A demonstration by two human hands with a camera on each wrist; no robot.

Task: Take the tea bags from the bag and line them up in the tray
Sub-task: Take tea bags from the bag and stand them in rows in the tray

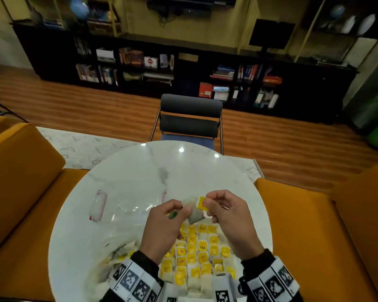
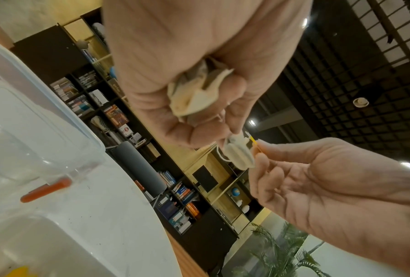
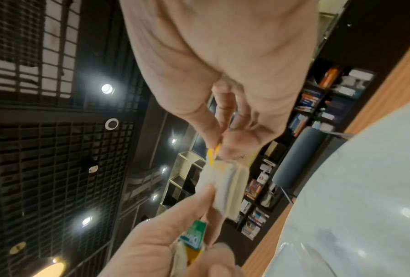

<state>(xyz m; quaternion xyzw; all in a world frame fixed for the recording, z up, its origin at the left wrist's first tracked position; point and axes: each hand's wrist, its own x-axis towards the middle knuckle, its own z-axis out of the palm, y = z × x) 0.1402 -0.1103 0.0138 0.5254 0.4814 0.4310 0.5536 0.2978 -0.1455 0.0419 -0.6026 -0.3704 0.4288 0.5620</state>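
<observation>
both hands are raised above a round white marble-look table [image 1: 122,171]. the left hand [image 1: 164,225] pinches the corner of a pale paper tea bag [image 1: 194,211] between thumb and fingertips; its remaining fingers are curled round a second, crumpled tea bag with a green-and-yellow tag [image 3: 192,241], pressed into the palm. the right hand [image 1: 229,216] pinches the yellow paper tag [image 1: 201,203] of the same pale tea bag between thumb and forefinger, other fingers loosely curled. the bag thus hangs between the two hands, held clear of the table, its white string looping below it.

directly beneath the hands lies the tray, its edges hard to make out, filled with yellow-tagged tea bags [image 1: 196,251] in several close rows. to the left of the tray, a clear plastic bag [image 1: 118,253] holds further loose tea bags. a clear plastic lid with red clips [image 1: 98,205] rests on the table beyond the bag. a dark chair [image 1: 190,118] stands at the far side of the table.
</observation>
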